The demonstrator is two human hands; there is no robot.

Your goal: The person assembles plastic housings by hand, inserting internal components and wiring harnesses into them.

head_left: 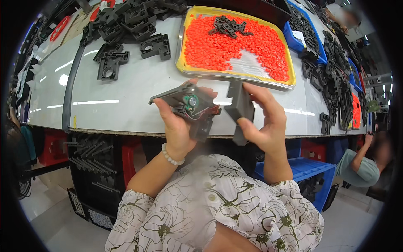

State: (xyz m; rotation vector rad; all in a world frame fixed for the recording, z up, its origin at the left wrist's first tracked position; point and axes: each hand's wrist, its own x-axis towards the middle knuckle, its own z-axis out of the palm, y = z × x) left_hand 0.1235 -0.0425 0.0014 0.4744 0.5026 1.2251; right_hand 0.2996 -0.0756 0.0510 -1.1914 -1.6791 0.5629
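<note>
My left hand (176,128) is closed round a dark grey plastic housing (199,105) above the table's near edge. Inside that housing show a small green circuit board (191,102) with a round clear part, and thin wires. My right hand (266,119) pinches a dark grey plastic cover (241,107) between thumb and fingers. The cover is tilted on edge, a small gap to the right of the housing; the two do not touch. A beaded bracelet (172,156) is on my left wrist.
Ahead lies a yellow-rimmed tray (181,61) of small red pieces (210,46), with dark clips (230,27) on top. Dark housings (126,25) are heaped at the far left. Blue bins (294,40) and dark parts (331,71) line the right. Another person (359,166) sits at far right.
</note>
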